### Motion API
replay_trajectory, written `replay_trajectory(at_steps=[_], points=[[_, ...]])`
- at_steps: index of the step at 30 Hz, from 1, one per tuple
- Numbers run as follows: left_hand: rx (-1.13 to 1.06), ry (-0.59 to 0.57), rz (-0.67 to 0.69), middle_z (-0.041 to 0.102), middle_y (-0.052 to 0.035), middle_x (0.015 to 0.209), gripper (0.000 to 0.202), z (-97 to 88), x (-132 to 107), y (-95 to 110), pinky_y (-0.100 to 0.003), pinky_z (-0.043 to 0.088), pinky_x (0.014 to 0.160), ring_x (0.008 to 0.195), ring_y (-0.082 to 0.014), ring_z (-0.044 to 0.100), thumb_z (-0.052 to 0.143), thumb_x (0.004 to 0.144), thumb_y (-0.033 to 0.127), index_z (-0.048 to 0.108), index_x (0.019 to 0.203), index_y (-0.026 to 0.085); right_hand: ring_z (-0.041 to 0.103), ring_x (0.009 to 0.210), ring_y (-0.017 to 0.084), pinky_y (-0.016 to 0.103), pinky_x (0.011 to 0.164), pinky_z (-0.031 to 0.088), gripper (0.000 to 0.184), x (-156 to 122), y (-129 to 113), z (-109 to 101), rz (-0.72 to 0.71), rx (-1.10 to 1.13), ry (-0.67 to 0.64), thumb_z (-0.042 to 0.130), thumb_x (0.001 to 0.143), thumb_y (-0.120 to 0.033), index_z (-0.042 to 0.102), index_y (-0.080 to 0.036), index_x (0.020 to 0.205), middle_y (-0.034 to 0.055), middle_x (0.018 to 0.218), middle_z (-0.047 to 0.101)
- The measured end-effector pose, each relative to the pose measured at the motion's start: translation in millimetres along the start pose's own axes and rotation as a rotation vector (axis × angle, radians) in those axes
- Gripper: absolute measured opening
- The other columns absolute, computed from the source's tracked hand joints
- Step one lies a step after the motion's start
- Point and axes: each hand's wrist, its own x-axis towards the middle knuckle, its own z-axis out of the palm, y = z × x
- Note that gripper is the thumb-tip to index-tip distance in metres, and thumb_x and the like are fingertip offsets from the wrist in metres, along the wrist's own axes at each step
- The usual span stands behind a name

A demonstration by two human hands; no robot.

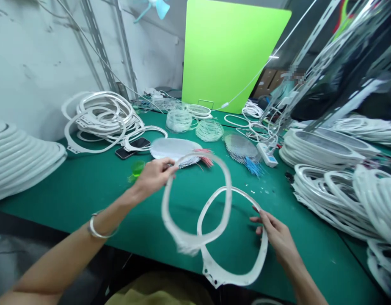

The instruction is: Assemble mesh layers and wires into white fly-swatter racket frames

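Forearms reach in from the bottom corners over a green bench (144, 216), the left one wearing a silvery bangle (93, 226). The left hand (155, 173) has its grip pinched on the upper left rim of a rounded white frame (189, 245), held above the bench; the frame is blurred, so details of its lower tab are lost. The right hand (274, 231) has its grip around the right rim of a second white frame (243, 279), the thumb in front and the fingers partly hidden behind. Small holes show in this frame's tab, at the near edge of the bench. The first frame crosses in front of the second; whether they touch is unclear.

Behind the left hand, mesh discs (170, 148) lie partly covered beside red strands (207, 160). A yellow-green item (136, 169) near the left wrist is too indistinct to name. Farther left, a loose pile of white frames (113, 101) partly covers a dark phone (141, 142). Stacked white frames (24, 165) are cut off at the left edge, more white frames (325, 207) at the right. A pale blue fan (162, 8) is cropped at the top.
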Motion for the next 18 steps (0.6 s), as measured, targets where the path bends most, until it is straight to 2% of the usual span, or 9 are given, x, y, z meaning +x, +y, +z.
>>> replay_trajectory(at_steps=[2, 4, 6, 8, 10, 13, 15, 16, 18], points=[[0.08, -0.071, -0.088, 0.072, -0.0033, 0.071, 0.033, -24.1, 2.9, -16.6, -0.022, 0.045, 0.052, 0.064, -0.0183, 0.067, 0.058, 0.083, 0.047, 0.069, 0.094, 0.018, 0.054, 0.048, 0.017, 0.03, 0.046, 0.042, 0.069, 27.4, -3.0, 0.5, -0.069, -0.143, 0.005, 0.045, 0.075, -0.074, 0.072, -0.013, 0.093, 0.0074, 0.065, 0.068], [0.188, -0.115, -0.153, 0.072, -0.0043, 0.071, 0.031, -32.2, 4.1, -34.0, -0.023, 0.045, 0.053, 0.066, -0.0195, 0.067, 0.055, 0.084, 0.045, 0.07, 0.091, 0.018, 0.057, 0.054, 0.019, 0.032, 0.054, 0.044, 0.061, 51.9, -9.3, 6.9, -0.1, -0.218, 0.014, 0.047, 0.075, -0.069, 0.073, -0.016, 0.092, 0.0066, 0.067, 0.068], [0.387, -0.087, -0.176, 0.072, -0.0057, 0.071, 0.031, -26.1, 0.0, -47.8, -0.025, 0.046, 0.055, 0.067, -0.0218, 0.067, 0.05, 0.088, 0.041, 0.069, 0.094, 0.018, 0.063, 0.071, 0.024, 0.036, 0.067, 0.047, 0.056, 67.2, -16.8, 16.2, -0.141, -0.294, 0.023, 0.048, 0.077, -0.064, 0.074, -0.019, 0.096, 0.0081, 0.079, 0.071], [0.638, -0.01, -0.15, 0.072, -0.0086, 0.075, 0.034, -13.0, -10.5, -56.1, -0.029, 0.048, 0.058, 0.069, -0.0255, 0.068, 0.043, 0.092, 0.037, 0.067, 0.104, 0.017, 0.061, 0.097, 0.031, 0.042, 0.086, 0.045, 0.058, 68.6, -21.5, 23.9, -0.182, -0.356, 0.055, 0.046, 0.078, -0.061, 0.071, -0.019, 0.109, 0.0121, 0.104, 0.07], [0.793, 0.102, -0.071, 0.071, -0.0139, 0.093, 0.039, 0.7, -25.8, -58.9, -0.035, 0.051, 0.065, 0.083, -0.0301, 0.068, 0.037, 0.095, 0.034, 0.063, 0.117, 0.014, 0.047, 0.122, 0.036, 0.049, 0.102, 0.033, 0.07, 54.0, -20.0, 28.1, -0.228, -0.428, 0.153, 0.043, 0.08, -0.063, 0.06, -0.015, 0.127, 0.0171, 0.131, 0.057], [0.781, 0.232, 0.112, 0.06, -0.0156, 0.126, 0.044, 20.4, -51.2, -54.6, -0.039, 0.05, 0.087, 0.115, -0.0304, 0.057, 0.033, 0.099, 0.036, 0.055, 0.13, 0.013, 0.022, 0.141, 0.035, 0.054, 0.111, 0.019, 0.086, 7.6, -4.0, 31.4, -0.326, -0.588, 0.255, 0.038, 0.081, -0.07, 0.037, -0.012, 0.145, 0.0177, 0.15, 0.035], [0.717, 0.145, 0.277, 0.048, -0.0114, 0.142, 0.05, 37.3, -65.4, -48.2, -0.041, 0.042, 0.102, 0.129, -0.0288, 0.046, 0.034, 0.099, 0.044, 0.046, 0.14, 0.018, 0.008, 0.145, 0.036, 0.059, 0.112, 0.014, 0.096, -28.6, 11.9, 37.4, -0.39, -0.703, 0.151, 0.041, 0.078, -0.076, 0.022, -0.018, 0.152, 0.0138, 0.157, 0.023], [0.689, 0.044, 0.377, 0.041, -0.0085, 0.149, 0.055, 47.5, -70.8, -44.9, -0.043, 0.036, 0.108, 0.135, -0.0291, 0.039, 0.036, 0.098, 0.05, 0.038, 0.146, 0.022, 0.001, 0.145, 0.038, 0.063, 0.111, 0.012, 0.105, -44.3, 19.3, 42.2, -0.424, -0.758, 0.085, 0.046, 0.073, -0.08, 0.014, -0.019, 0.153, 0.0139, 0.159, 0.015], [0.655, -0.169, 0.56, 0.026, -0.003, 0.156, 0.067, 69.5, -77.4, -39.8, -0.047, 0.023, 0.115, 0.142, -0.0297, 0.026, 0.037, 0.095, 0.059, 0.02, 0.152, 0.028, -0.004, 0.143, 0.042, 0.067, 0.109, 0.009, 0.123, -65.8, 29.0, 54.2, -0.464, -0.833, 0.006, 0.05, 0.062, -0.086, 0.004, -0.018, 0.154, 0.0171, 0.159, 0.007]])
